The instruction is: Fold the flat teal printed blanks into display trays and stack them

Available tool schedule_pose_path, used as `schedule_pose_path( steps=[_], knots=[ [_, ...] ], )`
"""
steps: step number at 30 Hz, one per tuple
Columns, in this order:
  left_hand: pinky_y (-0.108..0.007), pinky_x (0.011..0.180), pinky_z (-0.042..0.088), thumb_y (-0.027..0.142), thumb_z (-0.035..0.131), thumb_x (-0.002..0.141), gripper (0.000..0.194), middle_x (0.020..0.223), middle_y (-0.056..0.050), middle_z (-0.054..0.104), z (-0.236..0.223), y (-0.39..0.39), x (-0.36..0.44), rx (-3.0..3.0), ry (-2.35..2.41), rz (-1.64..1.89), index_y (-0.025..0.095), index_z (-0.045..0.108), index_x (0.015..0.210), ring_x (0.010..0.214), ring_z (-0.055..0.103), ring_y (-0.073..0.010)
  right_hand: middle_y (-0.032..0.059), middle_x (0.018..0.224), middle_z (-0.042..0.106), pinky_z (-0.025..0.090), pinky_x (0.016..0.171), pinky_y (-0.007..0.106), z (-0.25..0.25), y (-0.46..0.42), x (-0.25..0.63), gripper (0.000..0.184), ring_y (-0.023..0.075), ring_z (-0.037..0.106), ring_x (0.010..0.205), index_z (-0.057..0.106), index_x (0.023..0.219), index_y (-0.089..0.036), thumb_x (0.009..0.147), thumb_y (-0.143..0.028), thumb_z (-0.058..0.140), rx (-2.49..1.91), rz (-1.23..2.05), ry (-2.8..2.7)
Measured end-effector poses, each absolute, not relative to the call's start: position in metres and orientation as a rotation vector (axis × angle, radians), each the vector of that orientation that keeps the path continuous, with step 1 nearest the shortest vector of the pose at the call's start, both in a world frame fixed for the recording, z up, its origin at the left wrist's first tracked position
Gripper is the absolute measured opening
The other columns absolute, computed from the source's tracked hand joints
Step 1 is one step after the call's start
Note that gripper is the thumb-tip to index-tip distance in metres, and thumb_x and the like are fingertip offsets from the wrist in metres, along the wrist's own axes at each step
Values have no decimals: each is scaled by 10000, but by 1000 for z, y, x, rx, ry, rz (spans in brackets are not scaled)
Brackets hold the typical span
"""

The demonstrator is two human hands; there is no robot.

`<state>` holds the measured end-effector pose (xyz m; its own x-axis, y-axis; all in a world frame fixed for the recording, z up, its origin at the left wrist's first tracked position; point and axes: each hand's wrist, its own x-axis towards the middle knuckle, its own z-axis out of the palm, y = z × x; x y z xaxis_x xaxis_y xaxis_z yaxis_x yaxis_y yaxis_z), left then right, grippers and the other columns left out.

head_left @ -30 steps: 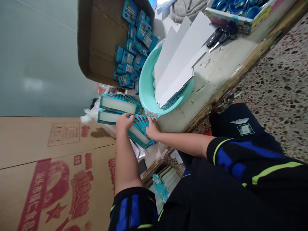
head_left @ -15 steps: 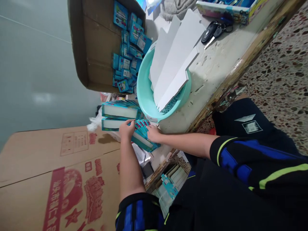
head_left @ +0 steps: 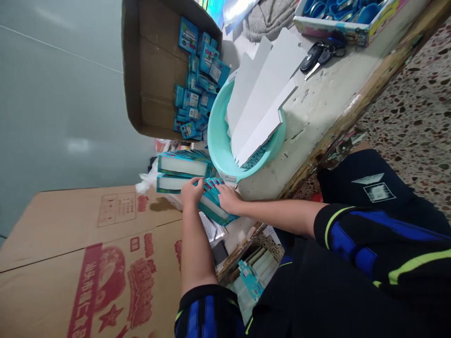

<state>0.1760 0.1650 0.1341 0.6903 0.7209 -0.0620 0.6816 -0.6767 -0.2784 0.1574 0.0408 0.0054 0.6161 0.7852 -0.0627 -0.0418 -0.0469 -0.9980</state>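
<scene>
Near the worn table edge (head_left: 306, 165), the left hand (head_left: 192, 191) is pinching fanned teal cartons (head_left: 213, 208); the right hand (head_left: 229, 198) is covering them, its grip unclear.

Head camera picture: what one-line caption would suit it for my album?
Left hand and right hand on a fanned row of teal packs, beside a turquoise basin holding white card sheets.

The right hand (head_left: 229, 199) lies flatter than 1 second ago: its fingers, which pointed up beside the rim of the mint basin (head_left: 215, 136), now reach across the fanned teal cartons (head_left: 215, 209), a little farther from that rim. The head view has shifted, bringing in the left corner of the big cardboard box (head_left: 56, 211) and more iridescent film (head_left: 215, 11).
</scene>
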Motion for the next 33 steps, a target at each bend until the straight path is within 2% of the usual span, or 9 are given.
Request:
schedule_pose_path(
  steps=[3,7,14,25,30,33],
  knots=[
    [-326,799,478,381,543,888,333,1028,-71,794,133,166,175,-2672,-1125,226,271,814,1048,983,682,-287,52,1659,371,383,1197,423,10,35,154,580,263,408,1455,334,1616,-234,1037,-274,332,-1453,667,-707],
    [-320,777,476,448,556,892,349,958,-72,799,133,166,173,-2684,-1127,217,254,812,1028,933,688,-278,44,1680,336,435,1149,510,9,34,147,582,317,434,1427,375,1598,-260,1019,-296,413,-1450,661,-834],
    [-307,749,453,487,541,894,355,993,-62,800,132,162,172,-2690,-1108,195,261,806,967,951,687,-269,62,1669,356,482,1096,561,5,40,144,574,356,485,1378,420,1579,-241,1008,-291,407,-1446,657,-856],
    [-306,771,452,497,529,903,375,983,-76,801,131,161,173,-2669,-1099,181,254,803,985,956,685,-272,67,1643,403,429,1159,535,3,47,143,527,335,495,1377,485,1530,-233,1008,-290,441,-1431,626,-810],
    [-315,778,451,490,516,908,391,1023,-91,797,132,160,174,-2654,-1082,187,240,799,1012,975,680,-283,87,1610,440,433,1161,481,5,41,143,551,279,464,1419,390,1587,-255,1036,-275,395,-1399,555,-797],
    [-307,785,452,492,513,912,389,1047,-83,797,131,161,173,-2659,-1087,193,246,800,1002,985,679,-276,97,1605,437,433,1153,490,6,35,144,476,292,463,1416,525,1497,-247,1032,-266,421,-1389,523,-864]
  ],
)
